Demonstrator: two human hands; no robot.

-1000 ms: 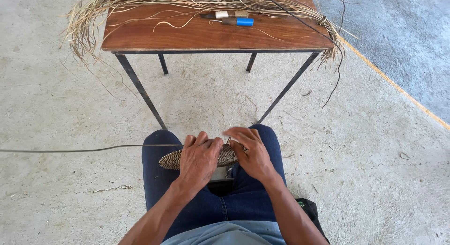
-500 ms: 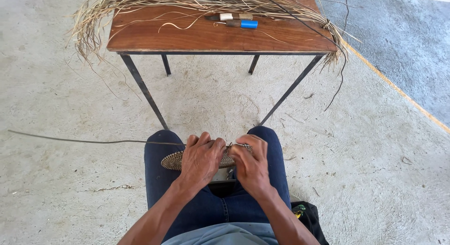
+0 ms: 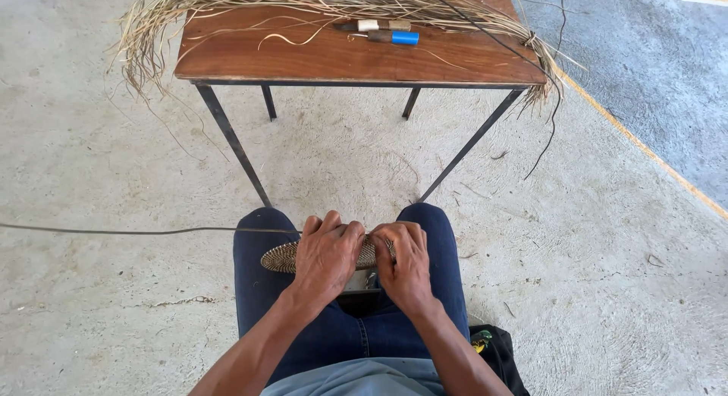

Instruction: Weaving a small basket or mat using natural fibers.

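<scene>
A flat woven disc (image 3: 280,256) of brown fibre rests edge-on across my knees, over blue jeans. My left hand (image 3: 327,253) curls over its middle and grips it. My right hand (image 3: 406,261) clamps its right end, fingers closed close to the left hand. A long thin strand (image 3: 136,231) runs from the disc out to the left across the floor. Most of the disc is hidden under both hands.
A brown wooden table (image 3: 318,59) on black metal legs stands in front of my knees. A bundle of dried grass fibres (image 3: 227,2) hangs over its far edge and both sides. Two small tools (image 3: 387,31), one blue-tipped, lie on it. A black bag (image 3: 497,350) sits by my right leg.
My right hand has slid left and closed tighter against the left hand on the disc. The long strand now lies straighter and lower across the floor.
</scene>
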